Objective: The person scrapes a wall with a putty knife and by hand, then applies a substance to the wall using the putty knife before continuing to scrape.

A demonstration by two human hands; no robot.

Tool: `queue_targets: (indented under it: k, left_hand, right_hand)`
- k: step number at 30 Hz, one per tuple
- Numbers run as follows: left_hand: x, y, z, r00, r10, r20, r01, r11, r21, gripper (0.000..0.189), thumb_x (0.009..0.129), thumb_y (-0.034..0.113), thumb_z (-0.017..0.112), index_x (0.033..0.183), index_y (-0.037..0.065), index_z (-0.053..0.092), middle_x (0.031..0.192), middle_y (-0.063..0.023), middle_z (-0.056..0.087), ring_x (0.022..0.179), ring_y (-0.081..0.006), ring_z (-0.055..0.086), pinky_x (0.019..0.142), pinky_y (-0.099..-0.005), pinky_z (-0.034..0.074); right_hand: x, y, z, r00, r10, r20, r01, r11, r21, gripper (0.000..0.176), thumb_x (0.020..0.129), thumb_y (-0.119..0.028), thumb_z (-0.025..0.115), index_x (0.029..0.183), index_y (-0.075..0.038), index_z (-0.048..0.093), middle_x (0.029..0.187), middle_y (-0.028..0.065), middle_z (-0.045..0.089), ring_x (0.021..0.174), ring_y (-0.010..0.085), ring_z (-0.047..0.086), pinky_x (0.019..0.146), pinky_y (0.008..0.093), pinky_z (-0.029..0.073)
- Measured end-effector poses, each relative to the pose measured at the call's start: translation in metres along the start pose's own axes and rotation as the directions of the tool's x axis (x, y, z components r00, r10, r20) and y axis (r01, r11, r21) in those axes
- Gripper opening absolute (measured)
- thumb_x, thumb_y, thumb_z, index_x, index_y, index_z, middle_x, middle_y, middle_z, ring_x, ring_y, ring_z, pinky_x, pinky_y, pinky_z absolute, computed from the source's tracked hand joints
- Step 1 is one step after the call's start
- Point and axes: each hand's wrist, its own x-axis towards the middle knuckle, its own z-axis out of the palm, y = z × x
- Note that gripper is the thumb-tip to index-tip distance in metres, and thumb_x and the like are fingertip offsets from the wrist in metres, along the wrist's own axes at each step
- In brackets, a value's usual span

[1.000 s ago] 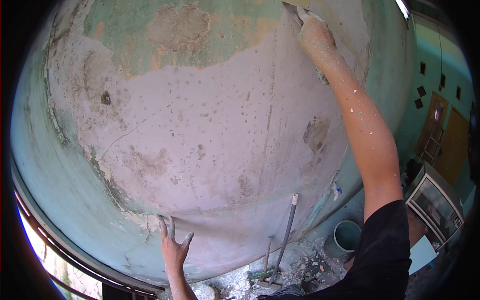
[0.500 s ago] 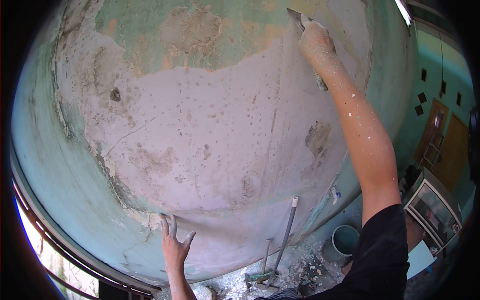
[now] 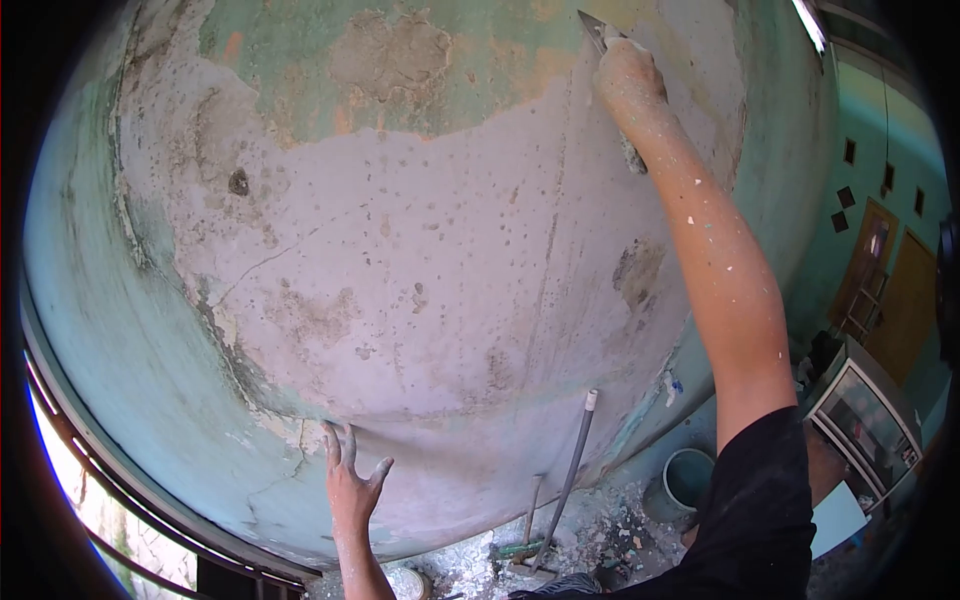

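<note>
My right hand (image 3: 630,75) is wrapped round the handle of a metal scraper (image 3: 592,30), whose blade lies against the upper wall near the edge of the green paint (image 3: 500,70). Pale flecks dot the hand and forearm. Lower down, my left hand (image 3: 352,480) rests its fingertips on the wall, with the fingers apart and nothing held. Between the two hands spreads a bare, pale pinkish wall surface (image 3: 440,260) with dark spots, cracks and rough patches.
Two long-handled tools, one with a grey pole (image 3: 572,470), lean on the wall's foot. Paint chips (image 3: 620,520) litter the floor beside a bucket (image 3: 688,480). A glass-fronted cabinet (image 3: 868,420) and a ladder (image 3: 865,300) stand at the right.
The scraper and my right hand have shifted very slightly in view. My left hand still touches the wall in nearly the same place, and the camera view has moved a little.
</note>
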Motion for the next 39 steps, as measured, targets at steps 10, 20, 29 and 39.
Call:
queue_targets:
  k: [10,20,29,39]
  left_hand:
    - [0.001,0.003,-0.002,1.000,-0.013,0.022,0.013,1.000,0.016,0.089,0.073,0.032,0.085,0.147,0.007,0.043,0.162,-0.0220,0.014,0.145,-0.0464,0.024,0.113,-0.0463,0.036]
    - [0.002,0.001,-0.002,1.000,0.000,0.022,0.000,1.000,0.012,0.092,0.073,0.032,0.084,0.150,0.008,0.038,0.162,-0.0223,0.014,0.145,-0.0471,0.023,0.113,-0.0469,0.035]
    - [0.001,0.000,-0.004,0.999,-0.003,0.046,0.001,0.999,0.040,0.093,0.073,0.032,0.085,0.150,0.008,0.038,0.161,-0.0229,0.014,0.145,-0.0472,0.023,0.113,-0.0469,0.036]
    - [0.001,0.004,-0.007,0.998,-0.004,0.056,0.003,1.000,0.020,0.091,0.074,0.033,0.084,0.149,0.008,0.040,0.161,-0.0234,0.014,0.145,-0.0468,0.024,0.113,-0.0467,0.035]
  right_hand:
    - [0.010,0.010,0.001,0.991,-0.119,-0.056,0.116,0.992,-0.051,0.039,0.100,-0.014,0.044,0.138,-0.009,0.047,0.135,0.0218,0.054,0.121,0.0392,0.058,0.098,0.0486,0.050]
    - [0.006,0.007,-0.007,0.993,-0.122,-0.010,0.121,0.989,-0.084,0.038,0.098,-0.011,0.047,0.135,-0.007,0.050,0.132,0.0203,0.057,0.123,0.0392,0.056,0.099,0.0489,0.050]
    - [0.018,0.008,0.005,0.995,-0.095,0.000,0.095,0.991,-0.093,0.061,0.089,-0.006,0.053,0.148,-0.018,0.043,0.131,0.0229,0.059,0.121,0.0393,0.058,0.102,0.0469,0.047]
    - [0.012,0.005,-0.011,0.991,-0.126,0.038,0.130,0.983,-0.128,0.063,0.088,-0.006,0.056,0.149,-0.017,0.042,0.131,0.0232,0.059,0.121,0.0395,0.058,0.103,0.0470,0.047]
